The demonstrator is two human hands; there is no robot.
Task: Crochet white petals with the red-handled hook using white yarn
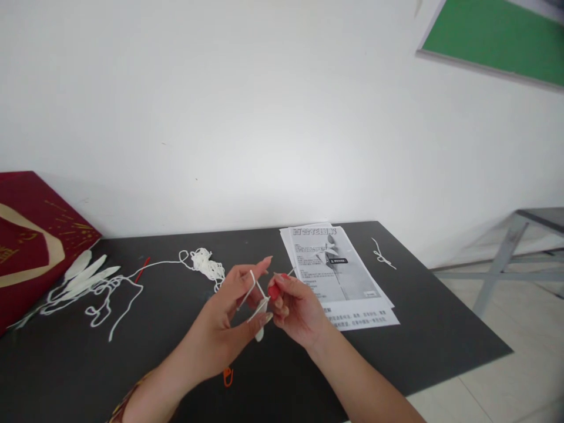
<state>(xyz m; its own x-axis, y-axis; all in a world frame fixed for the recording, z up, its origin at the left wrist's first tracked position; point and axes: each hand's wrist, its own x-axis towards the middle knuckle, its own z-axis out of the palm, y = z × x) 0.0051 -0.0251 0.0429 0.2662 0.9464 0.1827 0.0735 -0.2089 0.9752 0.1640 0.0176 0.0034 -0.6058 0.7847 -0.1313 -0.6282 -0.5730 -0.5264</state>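
Both hands meet over the middle of a black table [440, 329]. My left hand [229, 320] pinches a small white crocheted piece [261, 317], with a strand of white yarn [132, 282] looped over its raised forefinger. My right hand [296, 308] is closed around a crochet hook with a red handle [274, 290]; the metal tip points up to the right. The yarn trails left across the table to a loose tangle [205, 262].
Printed instruction sheets [339, 276] lie just right of my hands. A short yarn scrap [382, 254] rests beyond them. White crocheted petals [86, 273] and a dark red box [30, 241] sit at the left. An orange stitch marker [228, 376] lies below my left hand.
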